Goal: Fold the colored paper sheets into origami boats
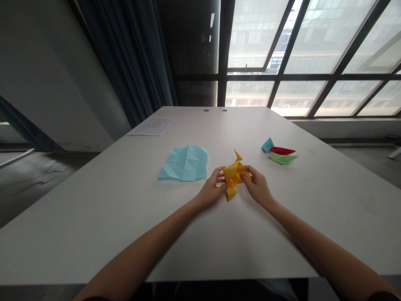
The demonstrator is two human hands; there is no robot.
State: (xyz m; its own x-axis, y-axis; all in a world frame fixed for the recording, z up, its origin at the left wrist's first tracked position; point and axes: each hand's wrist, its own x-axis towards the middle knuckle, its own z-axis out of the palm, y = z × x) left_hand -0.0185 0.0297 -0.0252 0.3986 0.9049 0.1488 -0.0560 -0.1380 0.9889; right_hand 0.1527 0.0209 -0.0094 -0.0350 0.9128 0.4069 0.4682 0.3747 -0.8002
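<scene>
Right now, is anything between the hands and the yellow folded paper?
Nothing visible is: the left hand and right hand both hold the yellow folded paper directly. The creased blue sheet lies to its left.

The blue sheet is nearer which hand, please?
Left: the left hand is by the near right corner of the blue sheet; the right hand, farther right, holds yellow paper.

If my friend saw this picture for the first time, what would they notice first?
Probably the bright yellow folded paper, held between the left hand and the right hand. Next might come the creased light-blue sheet left of the hands, then a little group at right on the white table: a blue piece, a red piece and a green piece.
</scene>
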